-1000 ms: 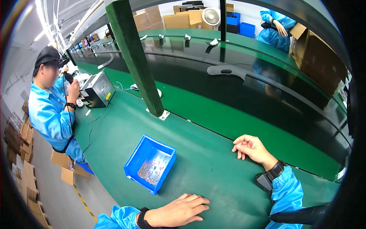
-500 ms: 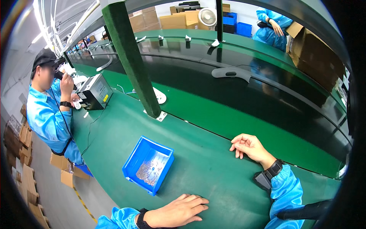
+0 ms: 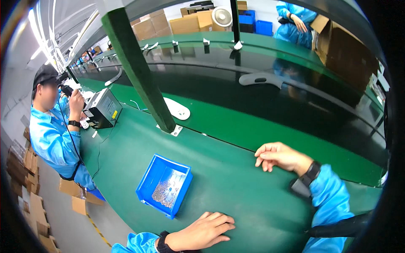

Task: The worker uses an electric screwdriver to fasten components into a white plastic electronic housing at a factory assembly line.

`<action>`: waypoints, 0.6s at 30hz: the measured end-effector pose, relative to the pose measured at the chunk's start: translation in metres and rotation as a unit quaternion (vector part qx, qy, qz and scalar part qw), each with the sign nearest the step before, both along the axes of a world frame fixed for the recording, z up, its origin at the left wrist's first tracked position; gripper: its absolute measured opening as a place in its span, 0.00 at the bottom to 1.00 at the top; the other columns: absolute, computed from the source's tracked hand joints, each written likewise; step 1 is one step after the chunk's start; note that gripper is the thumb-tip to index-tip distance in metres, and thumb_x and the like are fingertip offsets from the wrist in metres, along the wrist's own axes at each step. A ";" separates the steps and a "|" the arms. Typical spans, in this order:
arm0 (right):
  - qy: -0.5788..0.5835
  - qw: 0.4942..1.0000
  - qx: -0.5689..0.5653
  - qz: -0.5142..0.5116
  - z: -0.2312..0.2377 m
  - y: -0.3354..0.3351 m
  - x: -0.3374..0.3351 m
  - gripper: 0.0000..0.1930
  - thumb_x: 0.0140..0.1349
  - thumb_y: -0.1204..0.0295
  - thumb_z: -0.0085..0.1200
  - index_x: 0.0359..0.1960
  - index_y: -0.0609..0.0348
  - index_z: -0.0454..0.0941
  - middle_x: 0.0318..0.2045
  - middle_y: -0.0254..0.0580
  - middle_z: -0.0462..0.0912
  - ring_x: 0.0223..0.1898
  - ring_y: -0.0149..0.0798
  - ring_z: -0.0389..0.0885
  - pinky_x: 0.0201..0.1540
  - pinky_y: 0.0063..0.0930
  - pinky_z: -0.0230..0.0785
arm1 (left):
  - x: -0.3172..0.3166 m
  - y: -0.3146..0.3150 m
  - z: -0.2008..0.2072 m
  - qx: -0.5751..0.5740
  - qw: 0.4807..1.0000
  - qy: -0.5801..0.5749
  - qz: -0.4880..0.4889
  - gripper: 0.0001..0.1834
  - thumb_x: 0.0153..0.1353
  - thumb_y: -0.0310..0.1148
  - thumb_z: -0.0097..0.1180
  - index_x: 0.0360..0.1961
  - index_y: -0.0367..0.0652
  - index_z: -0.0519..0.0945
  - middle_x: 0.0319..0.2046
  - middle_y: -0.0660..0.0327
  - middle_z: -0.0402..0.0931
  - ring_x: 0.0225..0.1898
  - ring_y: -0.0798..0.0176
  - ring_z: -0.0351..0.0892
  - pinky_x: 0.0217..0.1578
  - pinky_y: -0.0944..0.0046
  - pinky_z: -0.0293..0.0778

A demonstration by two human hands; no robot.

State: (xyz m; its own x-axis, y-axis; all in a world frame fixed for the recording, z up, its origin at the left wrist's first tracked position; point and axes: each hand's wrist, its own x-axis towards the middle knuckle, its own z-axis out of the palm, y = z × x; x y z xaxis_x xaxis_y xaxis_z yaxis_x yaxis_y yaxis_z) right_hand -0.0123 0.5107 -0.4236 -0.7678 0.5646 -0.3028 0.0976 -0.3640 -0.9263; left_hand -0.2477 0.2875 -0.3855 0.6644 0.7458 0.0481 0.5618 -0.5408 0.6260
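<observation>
Two bare hands rest on the green table (image 3: 236, 185), neither holding anything. Left hand (image 3: 202, 232), bottom centre of the frame, lies flat, palm down, fingers spread loosely. Right hand (image 3: 278, 156), right of centre, sits with fingers curled loosely under, knuckles up, gripping nothing. Nearest thing: a blue plastic bin (image 3: 164, 185), lower centre-left, just up and left of the left hand, apart from it. Inside, a loose heap of small metal parts (image 3: 166, 192), screws by the look, too small to tell for sure. Judgement on handling: bin is stiff, thin-walled and light itself, though the metal adds some weight; parts would slide and spill if tipped. Best taken by the two opposite rims, kept level. Single parts are tiny, hard, slippery; pinch with fingertips. Upper left, a co-worker's hand (image 3: 76, 101) is raised beside a grey boxy machine (image 3: 103, 109). A dark conveyor belt (image 3: 270, 97) runs behind a green post (image 3: 139, 71).
</observation>
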 end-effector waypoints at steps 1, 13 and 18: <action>-0.053 0.997 -0.023 0.053 0.012 0.012 0.001 0.13 0.62 0.69 0.50 0.44 0.62 0.72 0.33 0.44 0.81 0.26 0.30 0.80 0.26 0.19 0.73 | -0.001 0.001 0.000 0.011 1.000 -0.018 0.004 0.17 0.52 0.37 0.55 0.42 0.43 0.72 0.43 0.61 0.68 0.45 0.57 0.66 0.43 0.60 0.61; -0.429 0.686 0.500 -0.309 0.035 0.242 0.079 0.22 0.52 0.64 0.55 0.48 0.58 0.67 0.39 0.46 0.74 0.38 0.42 0.76 0.38 0.36 0.71 | 0.005 0.020 -0.016 -0.031 0.996 -0.082 0.029 0.11 0.52 0.35 0.57 0.36 0.45 0.75 0.38 0.63 0.70 0.40 0.58 0.67 0.40 0.61 0.60; -0.556 0.489 0.631 -0.232 -0.007 0.260 0.097 0.33 0.46 0.66 0.57 0.55 0.57 0.60 0.55 0.63 0.59 0.52 0.61 0.67 0.50 0.48 0.66 | 0.003 0.024 -0.015 -0.039 0.993 -0.100 0.045 0.09 0.52 0.34 0.57 0.35 0.46 0.76 0.37 0.64 0.70 0.39 0.59 0.68 0.39 0.62 0.60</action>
State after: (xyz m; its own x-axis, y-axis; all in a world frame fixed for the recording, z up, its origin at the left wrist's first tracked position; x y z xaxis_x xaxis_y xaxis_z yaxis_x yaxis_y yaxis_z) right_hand 0.0843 0.7705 -0.4302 -0.2260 0.8756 0.4269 0.9741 0.2078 0.0893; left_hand -0.2447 0.3112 -0.4002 0.5777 0.8084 0.1126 0.4652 -0.4395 0.7684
